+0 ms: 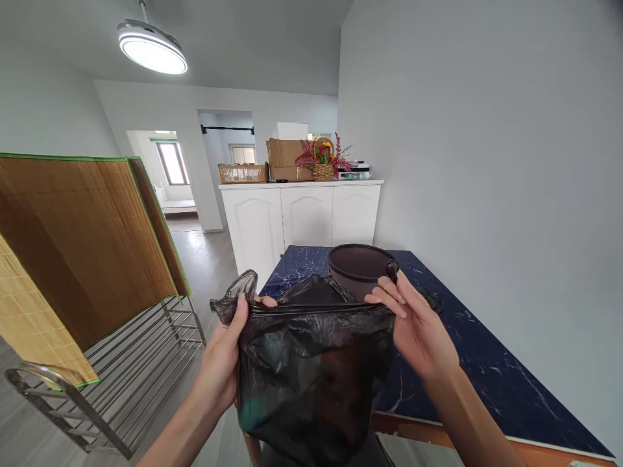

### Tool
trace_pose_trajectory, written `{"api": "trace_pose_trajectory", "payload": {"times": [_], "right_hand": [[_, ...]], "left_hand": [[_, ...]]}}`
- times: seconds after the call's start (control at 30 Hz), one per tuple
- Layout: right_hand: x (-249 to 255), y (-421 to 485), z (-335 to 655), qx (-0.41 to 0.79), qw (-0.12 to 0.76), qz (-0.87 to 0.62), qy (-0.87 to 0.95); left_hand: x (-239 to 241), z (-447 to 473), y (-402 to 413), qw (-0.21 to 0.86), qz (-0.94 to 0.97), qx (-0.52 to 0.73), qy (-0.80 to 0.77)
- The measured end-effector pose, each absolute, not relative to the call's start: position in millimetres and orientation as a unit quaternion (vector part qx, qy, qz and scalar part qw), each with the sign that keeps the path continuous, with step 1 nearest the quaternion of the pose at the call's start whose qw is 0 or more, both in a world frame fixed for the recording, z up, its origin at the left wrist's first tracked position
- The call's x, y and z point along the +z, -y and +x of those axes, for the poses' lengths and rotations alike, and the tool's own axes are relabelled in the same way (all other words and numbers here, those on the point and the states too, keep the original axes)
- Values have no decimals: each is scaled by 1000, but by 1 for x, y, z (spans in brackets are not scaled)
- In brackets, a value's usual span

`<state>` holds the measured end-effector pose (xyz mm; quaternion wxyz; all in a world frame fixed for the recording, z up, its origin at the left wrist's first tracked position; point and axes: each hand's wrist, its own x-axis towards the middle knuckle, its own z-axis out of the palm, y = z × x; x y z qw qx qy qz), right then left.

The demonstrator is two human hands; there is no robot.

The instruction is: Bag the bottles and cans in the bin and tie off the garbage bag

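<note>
A black plastic bag [316, 370] hangs stretched between my two hands, with greenish and reddish shapes showing faintly through its thin side. My left hand [224, 357] grips the bag's left upper corner, thumb on top, and a crumpled handle loop sticks up above it. On the other side, my right hand [418, 324] pinches the right upper corner, where a twisted bit of plastic rises over the fingertips. Just behind the bag, a dark round bin [357, 272] with a black rim stands on the blue marbled table [487, 363]. The bag covers the bin's lower part.
To the left stands a metal rack [141, 363] with a brown bamboo mat [82, 240] draped over it. A white cabinet [306, 217] at the back bears cardboard boxes [287, 159] and a wicker flower basket [323, 172]. A plain wall borders the table's right side.
</note>
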<state>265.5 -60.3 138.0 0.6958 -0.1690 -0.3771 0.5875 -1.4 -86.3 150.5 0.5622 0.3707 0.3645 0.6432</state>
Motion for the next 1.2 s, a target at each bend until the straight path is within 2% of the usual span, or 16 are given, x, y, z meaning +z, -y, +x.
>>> {"api": "trace_pose_trajectory", "payload": {"times": [0.3,0.5,0.6,0.7,0.83,1.0,1.1,1.2], "right_hand": [[137,70,269,567,709,-151,390],[131,73,277,581,717,-123,366],[126,75,281,559,716,-151,390],[122,79,280,528,690,-213,446],[130,87,259,477,586,-310,577],[148,90,206,420,472,-320,706],[148,85,180,414,474,-268,730],[142,80,171,380,513,-236,732]], "left_hand": [[165,5,90,537,297,733,-293],[169,-1,85,560,290,749,-203],[169,-3,83,552,324,738,-212],[171,-1,83,515,399,705,-281],[178,7,86,448,556,595,-369],[193,22,89,226,747,502,-374],[198,24,90,162,797,462,-352],[193,13,90,184,825,405,-348]]}}
